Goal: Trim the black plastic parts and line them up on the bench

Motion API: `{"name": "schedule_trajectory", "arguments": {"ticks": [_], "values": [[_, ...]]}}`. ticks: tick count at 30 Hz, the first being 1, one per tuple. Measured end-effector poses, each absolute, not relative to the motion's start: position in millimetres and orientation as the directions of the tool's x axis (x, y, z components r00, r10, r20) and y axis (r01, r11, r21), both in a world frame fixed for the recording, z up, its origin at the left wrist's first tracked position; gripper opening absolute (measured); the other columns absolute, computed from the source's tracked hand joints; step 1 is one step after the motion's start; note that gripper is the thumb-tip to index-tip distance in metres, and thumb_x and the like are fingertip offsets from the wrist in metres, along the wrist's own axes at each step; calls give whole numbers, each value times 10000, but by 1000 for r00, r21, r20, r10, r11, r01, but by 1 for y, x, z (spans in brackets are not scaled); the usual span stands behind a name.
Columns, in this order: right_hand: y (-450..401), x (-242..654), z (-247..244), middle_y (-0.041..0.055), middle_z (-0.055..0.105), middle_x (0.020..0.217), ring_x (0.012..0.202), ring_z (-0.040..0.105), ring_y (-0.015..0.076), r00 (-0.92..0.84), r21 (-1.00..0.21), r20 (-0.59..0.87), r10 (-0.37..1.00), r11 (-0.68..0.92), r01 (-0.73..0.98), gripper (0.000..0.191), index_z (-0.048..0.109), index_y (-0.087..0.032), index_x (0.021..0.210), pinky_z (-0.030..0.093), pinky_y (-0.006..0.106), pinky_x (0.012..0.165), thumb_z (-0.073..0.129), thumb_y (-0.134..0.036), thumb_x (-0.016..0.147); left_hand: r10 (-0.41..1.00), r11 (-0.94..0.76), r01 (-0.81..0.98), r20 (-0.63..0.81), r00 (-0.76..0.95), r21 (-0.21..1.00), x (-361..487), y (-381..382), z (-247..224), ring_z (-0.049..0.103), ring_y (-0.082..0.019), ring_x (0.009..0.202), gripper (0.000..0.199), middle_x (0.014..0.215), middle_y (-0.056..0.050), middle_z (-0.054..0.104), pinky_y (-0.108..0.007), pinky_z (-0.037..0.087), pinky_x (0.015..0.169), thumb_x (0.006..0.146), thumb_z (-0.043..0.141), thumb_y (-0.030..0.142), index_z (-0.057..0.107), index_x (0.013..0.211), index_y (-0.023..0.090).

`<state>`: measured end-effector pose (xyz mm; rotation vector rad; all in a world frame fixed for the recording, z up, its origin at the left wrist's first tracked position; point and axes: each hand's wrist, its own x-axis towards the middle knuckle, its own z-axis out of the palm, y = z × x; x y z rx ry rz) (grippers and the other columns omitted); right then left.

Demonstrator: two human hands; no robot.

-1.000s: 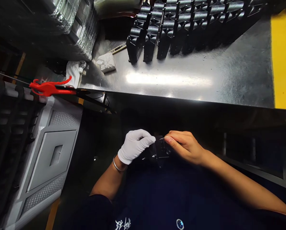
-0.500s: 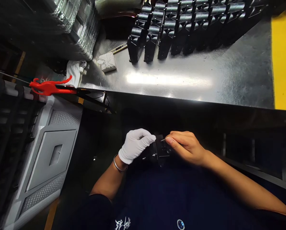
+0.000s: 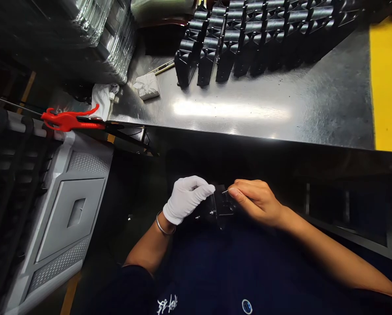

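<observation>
My left hand [image 3: 188,197], in a white glove, pinches the upper edge of a dark part [image 3: 222,202] with thumb and forefinger. The part is black against the dark background, so its full shape is hard to make out; small shiny pins or screws glint low on it. My bare right hand [image 3: 256,199] is closed in a pinch around a thin metal pin-like tool [image 3: 225,191]. Its tip points left toward the dark part; whether it touches cannot be told.
A metal table [image 3: 248,105] runs across ahead, with rows of black moulded parts [image 3: 207,57] at its back. On its left lie a white wrapped block [image 3: 147,86] and a red air gun [image 3: 66,120]. A grey plastic crate [image 3: 72,210] stands at left; yellow tape [image 3: 388,87] marks the right.
Both hands stay almost in place, still pinching. The view has shifted very slightly; little else differs.
</observation>
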<state>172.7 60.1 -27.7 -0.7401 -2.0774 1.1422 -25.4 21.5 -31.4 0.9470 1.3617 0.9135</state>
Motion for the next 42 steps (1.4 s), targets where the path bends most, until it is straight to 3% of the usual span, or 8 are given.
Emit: {"name": "schedule_trajectory", "arguments": {"ticks": [7, 13, 16, 20, 31, 35, 38, 42], "values": [[65, 179, -28, -31, 411, 556, 486, 378, 80, -743, -910, 189, 642, 398, 112, 340, 439, -193, 612, 329, 221, 473, 422, -170, 950, 904, 425, -15, -425, -47, 905, -20, 21, -30, 405, -78, 507, 447, 520, 26, 507, -227, 350, 497, 641, 751, 565, 617, 586, 142], [71, 185, -26, -22, 415, 553, 495, 398, 82, -821, -989, 83, 564, 149, 2, 399, 438, -188, 611, 345, 226, 485, 362, -276, 992, 918, 397, -25, -397, 7, 918, -21, 21, -32, 458, -94, 513, 442, 533, 8, 553, -233, 381, 504, 642, 751, 568, 631, 589, 146], [70, 182, -26, 6, 507, 604, 526, 468, 94, -731, -962, 153, 665, 270, 44, 310, 540, -172, 726, 379, 229, 503, 373, -219, 983, 930, 366, -14, -367, -38, 930, -23, 22, -32, 454, -92, 515, 424, 528, 13, 549, -231, 387, 511, 658, 750, 550, 632, 594, 148], [68, 177, -27, -14, 468, 568, 495, 426, 93, -692, -896, 276, 667, 440, 67, 261, 528, -183, 719, 351, 230, 479, 409, -155, 949, 932, 359, -2, -359, -59, 933, -25, 22, -33, 453, -90, 529, 399, 540, 16, 549, -223, 382, 514, 676, 750, 520, 630, 599, 148], [65, 175, -29, -39, 374, 547, 483, 351, 87, -694, -868, 309, 651, 491, 73, 295, 439, -200, 650, 303, 239, 478, 419, -125, 935, 923, 375, -19, -375, -87, 927, -22, 20, -35, 456, -85, 530, 378, 548, 18, 557, -219, 383, 521, 678, 754, 498, 642, 603, 145], [71, 183, -26, -48, 315, 556, 480, 298, 66, -838, -967, 101, 537, 250, 43, 397, 373, -190, 583, 277, 223, 469, 392, -214, 979, 918, 394, -34, -395, -46, 919, -21, 19, -34, 464, -85, 509, 355, 538, 14, 572, -214, 378, 495, 659, 776, 478, 656, 608, 147], [76, 188, -21, -40, 375, 547, 484, 367, 66, -919, -996, 59, 390, 85, -28, 464, 476, -166, 621, 318, 211, 489, 341, -389, 1005, 939, 344, -12, -344, -19, 939, -23, 20, -32, 484, -87, 511, 321, 546, 9, 594, -215, 388, 502, 674, 777, 442, 660, 608, 151], [77, 188, -20, -23, 435, 603, 524, 394, 79, -854, -941, 138, 502, 336, 45, 450, 532, -155, 697, 311, 217, 503, 492, -551, 908, 955, 294, 43, -293, -40, 955, -26, 24, -31, 485, -85, 496, 293, 533, 14, 594, -213, 389, 494, 706, 757, 409, 653, 598, 158]]}}
